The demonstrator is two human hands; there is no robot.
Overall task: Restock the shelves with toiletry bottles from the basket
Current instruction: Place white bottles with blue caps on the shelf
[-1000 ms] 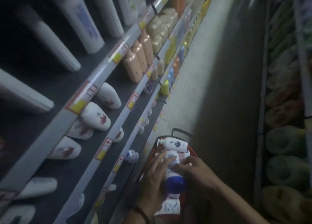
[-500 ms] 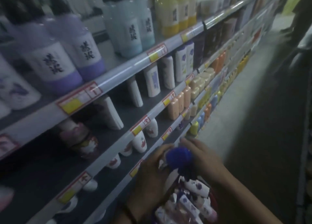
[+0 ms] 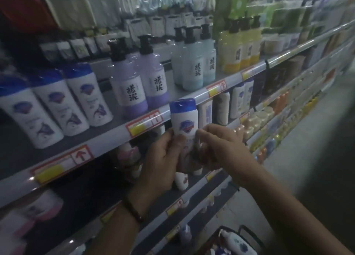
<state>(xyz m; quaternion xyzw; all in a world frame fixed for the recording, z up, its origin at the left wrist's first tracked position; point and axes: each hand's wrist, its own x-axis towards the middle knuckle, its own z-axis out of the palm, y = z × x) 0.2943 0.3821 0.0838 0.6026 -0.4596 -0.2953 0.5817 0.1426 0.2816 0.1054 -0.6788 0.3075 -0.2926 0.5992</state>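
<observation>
A second ago the white bottle (image 3: 184,120) with the blue cap was low down by the basket (image 3: 249,233). Now it is up high, standing straight, just in front of the shelf (image 3: 107,139) edge. The left hand (image 3: 163,158) and right hand (image 3: 217,147) both wrap around its lower part. Three matching bottles (image 3: 86,95) stand on that shelf, so it likely goes beside them. The shop is dim, with a grey floor (image 3: 307,158), and the basket still has bottles in it.
</observation>
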